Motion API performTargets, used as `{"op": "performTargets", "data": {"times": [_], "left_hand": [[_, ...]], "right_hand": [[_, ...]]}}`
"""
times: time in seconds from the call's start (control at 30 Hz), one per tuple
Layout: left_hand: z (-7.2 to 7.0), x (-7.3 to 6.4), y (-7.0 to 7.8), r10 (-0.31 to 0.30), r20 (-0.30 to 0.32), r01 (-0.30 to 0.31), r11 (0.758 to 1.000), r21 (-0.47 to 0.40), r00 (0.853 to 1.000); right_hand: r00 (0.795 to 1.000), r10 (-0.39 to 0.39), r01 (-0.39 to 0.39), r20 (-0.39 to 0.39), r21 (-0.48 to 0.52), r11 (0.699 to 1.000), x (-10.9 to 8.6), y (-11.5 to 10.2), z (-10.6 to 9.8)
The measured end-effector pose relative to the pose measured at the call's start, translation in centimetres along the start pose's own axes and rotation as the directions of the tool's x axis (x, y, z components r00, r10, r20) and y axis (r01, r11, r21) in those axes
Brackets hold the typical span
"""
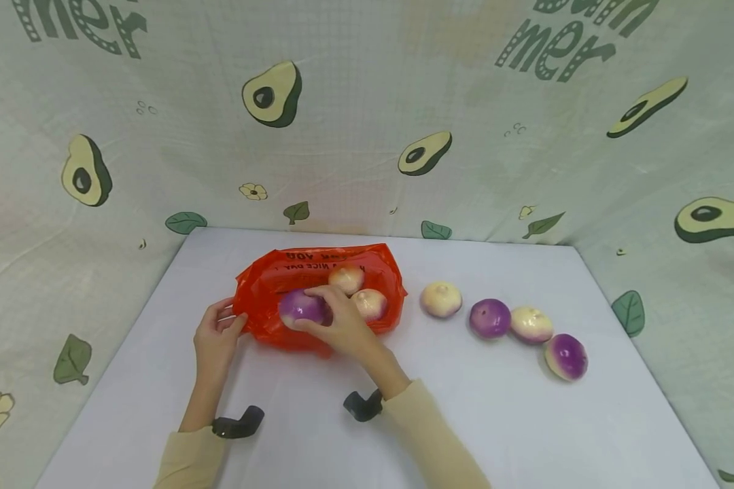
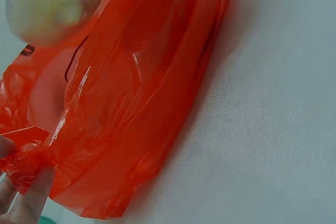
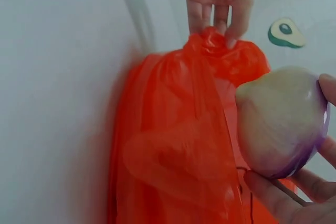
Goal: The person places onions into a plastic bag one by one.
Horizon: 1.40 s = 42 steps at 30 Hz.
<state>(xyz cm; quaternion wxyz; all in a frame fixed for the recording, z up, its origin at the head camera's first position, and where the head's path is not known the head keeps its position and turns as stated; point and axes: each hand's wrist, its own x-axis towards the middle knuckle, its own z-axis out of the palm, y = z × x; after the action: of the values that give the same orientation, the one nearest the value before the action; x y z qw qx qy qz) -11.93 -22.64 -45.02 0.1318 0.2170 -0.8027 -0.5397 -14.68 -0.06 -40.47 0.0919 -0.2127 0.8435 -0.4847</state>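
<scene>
A red plastic bag (image 1: 258, 278) lies with its mouth spread on the white table. My left hand (image 1: 216, 343) pinches the gathered left edge of the bag; the left wrist view shows the crumpled plastic (image 2: 26, 163) between thumb and fingers. Over the bag's mouth, my right hand (image 1: 345, 326) grips a purple-and-white turnip (image 1: 296, 308), thumb on one side and fingers on the other. Its pale end (image 3: 275, 114) points toward the left hand in the right wrist view. Two more turnips, one farther back (image 1: 346, 278) and one nearer (image 1: 370, 305), show inside the bag on its right.
Right of the bag several turnips form a slanting row: a pale one (image 1: 441, 299), a purple one (image 1: 490, 318), another pale one (image 1: 531, 324) and a purple one nearest me (image 1: 566, 357). A cloth printed with avocados (image 1: 272, 95) hangs behind the table (image 1: 465, 421).
</scene>
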Motion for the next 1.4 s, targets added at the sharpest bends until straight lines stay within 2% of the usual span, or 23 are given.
{"op": "performTargets", "data": {"times": [0.33, 0.53, 0.77, 1.17, 1.4], "left_hand": [[0.0, -0.1, -0.3, -0.002, 0.002, 0.002, 1.000, -0.015, 1.000], [-0.1, -0.1, -0.3, 0.013, -0.004, -0.013, 1.000, 0.007, 1.000], [0.0, 0.0, -0.3, 0.030, -0.002, -0.030, 0.999, -0.026, 1.000], [-0.1, 0.0, -0.4, 0.030, 0.003, -0.030, 0.999, -0.022, 1.000], [-0.2, -0.2, -0.2, 0.032, 0.009, -0.032, 0.998, -0.048, 0.999]], "right_hand": [[0.999, 0.007, -0.008, 0.036, 0.006, 1.000, 1.5, -0.5, 2.4], [0.997, 0.030, -0.030, 0.065, 0.010, 0.999, 2.0, -0.8, 3.2], [0.997, 0.024, -0.023, 0.067, -0.015, 1.000, 2.3, -0.5, 3.7], [0.996, 0.033, -0.023, 0.078, -0.128, 0.992, 2.9, -0.2, 4.0], [0.996, -0.009, 0.029, 0.092, -0.216, 0.976, 3.0, -0.2, 4.0]]}}
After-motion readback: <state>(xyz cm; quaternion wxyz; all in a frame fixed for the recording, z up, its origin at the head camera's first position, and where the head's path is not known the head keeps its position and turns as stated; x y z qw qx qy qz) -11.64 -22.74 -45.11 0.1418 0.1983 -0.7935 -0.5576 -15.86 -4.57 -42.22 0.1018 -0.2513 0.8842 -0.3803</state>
